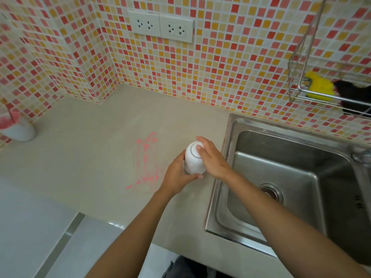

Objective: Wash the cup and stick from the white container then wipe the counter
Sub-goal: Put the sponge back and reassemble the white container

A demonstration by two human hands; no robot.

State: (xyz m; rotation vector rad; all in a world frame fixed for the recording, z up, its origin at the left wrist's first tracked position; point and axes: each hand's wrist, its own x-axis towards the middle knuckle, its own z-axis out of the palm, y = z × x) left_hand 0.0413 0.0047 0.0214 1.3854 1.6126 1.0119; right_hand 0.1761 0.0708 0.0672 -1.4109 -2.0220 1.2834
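A white cup (193, 161) is turned upside down on the beige counter (90, 149), just left of the sink. My left hand (176, 175) wraps around its side. My right hand (212, 157) lies on its upturned base and right side. A pink smear (146, 163) stains the counter left of the cup. At the far left stands a white container (20, 131) with pink residue inside and a pink stick (9, 111) leaning out of it.
A steel sink (291, 187) with a drain fills the right side; its tap (361, 157) is at the right edge. A wire rack (321, 93) on the tiled wall holds a yellow sponge (319, 87) and a dark cloth (355, 97). Two sockets (160, 26) sit above the counter.
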